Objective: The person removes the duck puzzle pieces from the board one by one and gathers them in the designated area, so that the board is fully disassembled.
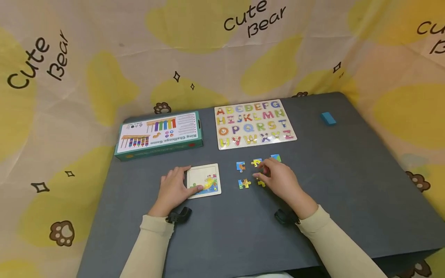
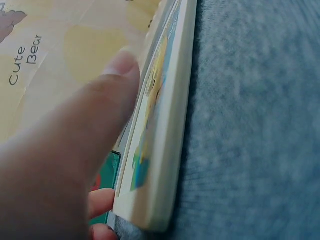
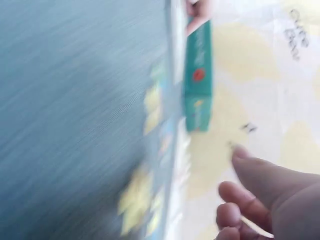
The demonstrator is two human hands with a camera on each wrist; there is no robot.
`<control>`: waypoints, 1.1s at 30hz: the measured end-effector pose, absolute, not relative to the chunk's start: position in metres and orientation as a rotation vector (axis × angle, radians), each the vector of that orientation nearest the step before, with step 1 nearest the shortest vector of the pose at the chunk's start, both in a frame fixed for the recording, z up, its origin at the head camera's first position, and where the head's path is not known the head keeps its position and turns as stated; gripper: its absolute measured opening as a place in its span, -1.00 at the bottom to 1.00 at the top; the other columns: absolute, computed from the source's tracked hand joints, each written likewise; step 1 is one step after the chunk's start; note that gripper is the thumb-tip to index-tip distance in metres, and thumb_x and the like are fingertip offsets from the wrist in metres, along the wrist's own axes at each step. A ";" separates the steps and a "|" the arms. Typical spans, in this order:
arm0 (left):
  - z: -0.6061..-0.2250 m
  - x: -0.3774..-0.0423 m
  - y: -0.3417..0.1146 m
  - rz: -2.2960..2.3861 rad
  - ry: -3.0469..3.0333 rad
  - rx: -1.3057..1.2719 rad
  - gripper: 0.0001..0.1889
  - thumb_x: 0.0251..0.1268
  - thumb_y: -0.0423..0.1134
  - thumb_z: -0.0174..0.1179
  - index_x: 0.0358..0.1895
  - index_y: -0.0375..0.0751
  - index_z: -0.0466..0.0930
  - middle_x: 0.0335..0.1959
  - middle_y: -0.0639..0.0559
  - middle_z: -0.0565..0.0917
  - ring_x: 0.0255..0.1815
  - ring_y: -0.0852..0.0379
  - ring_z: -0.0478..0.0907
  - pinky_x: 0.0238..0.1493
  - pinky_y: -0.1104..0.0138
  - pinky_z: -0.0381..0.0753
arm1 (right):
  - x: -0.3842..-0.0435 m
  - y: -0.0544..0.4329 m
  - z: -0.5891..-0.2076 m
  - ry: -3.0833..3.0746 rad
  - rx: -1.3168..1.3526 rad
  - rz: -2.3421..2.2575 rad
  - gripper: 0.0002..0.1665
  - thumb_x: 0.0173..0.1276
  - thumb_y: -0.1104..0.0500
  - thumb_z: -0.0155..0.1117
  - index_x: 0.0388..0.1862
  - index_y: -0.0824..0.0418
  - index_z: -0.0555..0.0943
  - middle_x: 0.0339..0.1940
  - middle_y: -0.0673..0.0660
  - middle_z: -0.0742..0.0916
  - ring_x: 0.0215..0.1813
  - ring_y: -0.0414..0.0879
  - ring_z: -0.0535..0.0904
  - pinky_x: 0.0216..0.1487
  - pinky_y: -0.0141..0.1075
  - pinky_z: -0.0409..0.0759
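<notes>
My left hand (image 1: 172,188) holds a small wooden puzzle board (image 1: 199,174) at its left side, thumb lying over the face and fingers along the edge. Inside the board's frame, a yellow and blue picture fills the lower right; bare wood shows elsewhere. In the left wrist view the thumb (image 2: 122,67) is above the board's rim (image 2: 167,165). My right hand (image 1: 282,180) hovers over several loose jigsaw pieces, thumb and forefinger apart with nothing seen between them. Nearby lie an orange-and-blue piece (image 1: 240,166), a lower piece (image 1: 244,184) and a yellow piece (image 1: 256,162). The hand partly hides another yellow piece (image 1: 261,183).
A green Ring Challenge Game box (image 1: 160,135) lies behind the left hand. Beside it is an alphabet board (image 1: 255,124) with coloured letters. A blue block (image 1: 328,119) sits at the far right of the grey table (image 1: 222,239). A printed cloth (image 1: 208,65) hangs behind.
</notes>
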State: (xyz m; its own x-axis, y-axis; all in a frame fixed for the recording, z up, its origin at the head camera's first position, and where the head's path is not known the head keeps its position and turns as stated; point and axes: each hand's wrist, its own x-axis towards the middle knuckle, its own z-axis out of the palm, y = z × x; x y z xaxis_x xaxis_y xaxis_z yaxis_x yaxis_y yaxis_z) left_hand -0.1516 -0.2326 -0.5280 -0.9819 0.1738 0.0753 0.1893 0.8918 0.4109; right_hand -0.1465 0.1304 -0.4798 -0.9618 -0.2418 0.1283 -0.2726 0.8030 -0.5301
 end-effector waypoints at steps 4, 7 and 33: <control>-0.525 -0.150 -0.233 -0.657 -3.018 -0.301 0.01 0.07 0.39 0.49 0.46 -0.23 0.47 -0.24 0.00 0.51 -0.24 0.01 0.35 -0.08 0.01 0.21 | -0.153 0.095 -0.469 -2.841 0.586 0.903 -0.78 0.30 0.12 0.61 -0.15 0.16 0.78 -0.41 -0.07 0.53 -0.40 -0.18 0.43 -0.39 -0.26 0.44; -0.523 -0.150 -0.233 -0.643 -3.020 -0.296 0.01 0.06 0.38 0.51 0.45 -0.24 0.48 -0.19 -0.01 0.53 -0.21 0.01 0.37 -0.07 0.00 0.24 | -0.160 0.065 -0.468 -2.865 0.779 0.833 -0.77 0.35 0.11 0.58 -0.08 0.16 0.81 -0.31 -0.02 0.59 -0.28 -0.13 0.49 -0.28 -0.24 0.51; -0.526 -0.153 -0.232 -0.630 -3.020 -0.277 0.01 0.03 0.38 0.52 0.45 -0.21 0.48 -0.08 -0.06 0.58 -0.19 -0.01 0.39 -0.02 -0.03 0.27 | -0.177 0.006 -0.490 -3.092 0.917 1.026 -0.64 0.35 0.24 0.54 0.05 0.08 0.61 -0.24 -0.01 0.65 -0.18 -0.10 0.56 -0.13 -0.20 0.54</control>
State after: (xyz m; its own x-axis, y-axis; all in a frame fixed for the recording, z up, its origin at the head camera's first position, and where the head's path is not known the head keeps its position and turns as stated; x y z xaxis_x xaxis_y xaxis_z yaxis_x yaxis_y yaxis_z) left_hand -0.1527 -0.2323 -0.5260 -0.9830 0.1651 0.0799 0.1832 0.9014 0.3924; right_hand -0.1773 0.0064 -0.4898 -0.8258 -0.5609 -0.0576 -0.4151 0.6739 -0.6112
